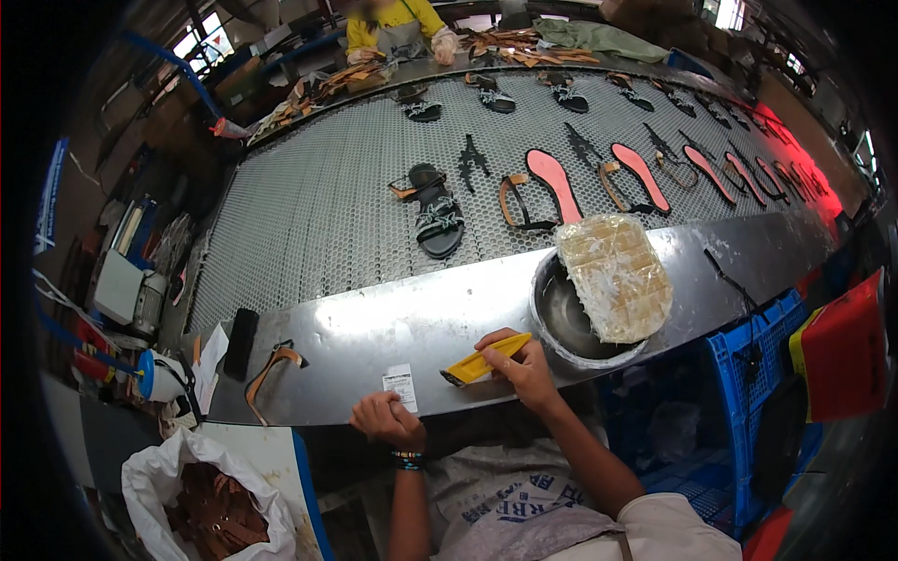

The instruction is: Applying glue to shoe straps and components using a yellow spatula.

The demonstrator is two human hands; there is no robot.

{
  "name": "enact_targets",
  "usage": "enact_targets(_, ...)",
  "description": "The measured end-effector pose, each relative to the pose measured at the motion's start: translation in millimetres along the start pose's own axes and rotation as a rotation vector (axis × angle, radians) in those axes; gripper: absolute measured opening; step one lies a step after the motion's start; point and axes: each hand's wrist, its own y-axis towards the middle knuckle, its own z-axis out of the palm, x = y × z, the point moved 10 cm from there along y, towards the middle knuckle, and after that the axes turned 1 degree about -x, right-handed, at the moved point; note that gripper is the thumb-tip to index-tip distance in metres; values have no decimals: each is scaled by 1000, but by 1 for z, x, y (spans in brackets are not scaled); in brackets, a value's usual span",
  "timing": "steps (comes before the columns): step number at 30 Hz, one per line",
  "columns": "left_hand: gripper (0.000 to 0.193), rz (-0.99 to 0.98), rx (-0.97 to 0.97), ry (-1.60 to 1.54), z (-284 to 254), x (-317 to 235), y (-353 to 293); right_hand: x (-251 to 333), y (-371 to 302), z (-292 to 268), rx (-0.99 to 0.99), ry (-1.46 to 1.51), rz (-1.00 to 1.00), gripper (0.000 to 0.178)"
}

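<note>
My right hand (531,376) is wrapped round a flat yellow tool (486,360) with a dark end, which may be a brush. It is held tilted over the metal ledge, the dark end pointing left. My left hand (385,418) is closed at the ledge's front edge, fingers curled in; anything inside them is hidden. Just beyond it lies a white printed paper label (400,385). Right of my right hand stands a round metal pot (554,327), partly covered by a yellowish, plastic-wrapped slab (613,280).
Sandals (438,220), pink-topped soles (554,182) and dark straps lie in rows on the mesh conveyor (290,215). A loose strap (267,374) and a black block (241,341) sit at left. A co-worker (398,33) stands across; a blue crate (730,374) is right.
</note>
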Motion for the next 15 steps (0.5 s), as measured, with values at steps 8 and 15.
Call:
enact_targets(8,8,2,15,14,-4,8,4,-6,3,7,-5,17,-2,17)
enact_targets(15,10,-22,24,-19,2,17,1,-10,5,9,-1,-29,7,18)
